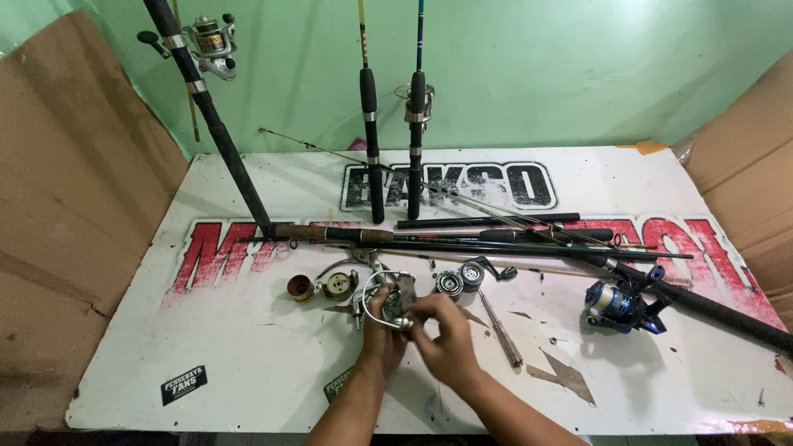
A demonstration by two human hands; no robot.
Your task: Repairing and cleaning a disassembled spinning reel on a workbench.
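My left hand (382,339) and my right hand (446,334) meet over the white table (248,347), near its front edge. Between them they hold a silver spinning-reel body (388,304) with a wire bail arm curving up on its left. The left hand grips it from below. The right hand's fingers pinch at its lower right side. Just beyond the hands lie loose reel parts: a brass-coloured spool (300,287), a round gear housing (339,285), and two small silver spools (460,279).
Several fishing rods (462,239) lie across the middle of the table. More rods (372,149) lean on the green wall, one with a reel (211,41). A blue reel (619,306) sits at the right on a dark rod. A screwdriver (500,330) lies right of my hands. Cardboard sheets flank both sides.
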